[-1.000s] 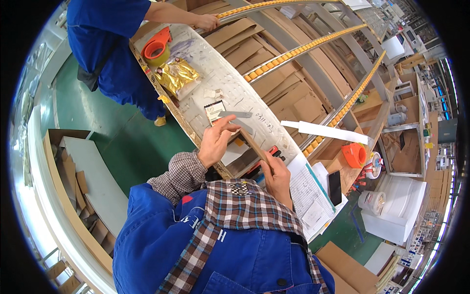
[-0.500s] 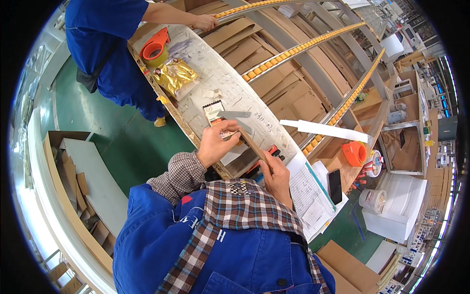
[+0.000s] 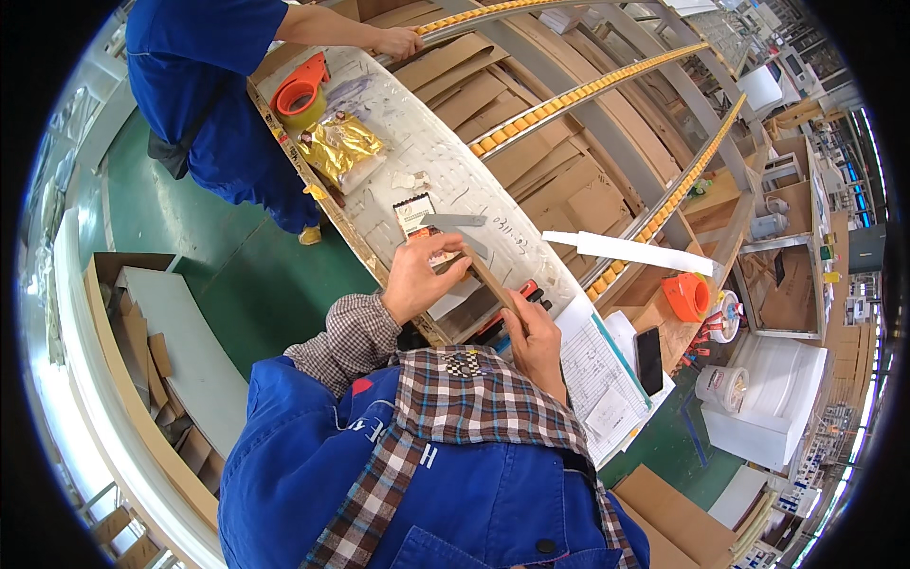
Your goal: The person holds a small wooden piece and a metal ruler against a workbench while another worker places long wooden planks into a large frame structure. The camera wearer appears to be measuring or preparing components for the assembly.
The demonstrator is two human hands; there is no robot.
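Over the near end of the white-topped bench, a narrow brown strip that looks like cardboard slants between my hands. My right hand grips its lower end, thumb on top. My left hand has its thumb and fingertips closed together at the upper end; how firmly they hold the strip is hidden. Just beyond the left hand lie grey flat pieces and a small spiral-topped notepad. A red-and-black tool is partly hidden beside my right hand.
A co-worker's hand rests on the yellow roller rail. An orange tape dispenser and a gold packet sit on the bench. Right of me are written sheets, a black phone and another orange dispenser.
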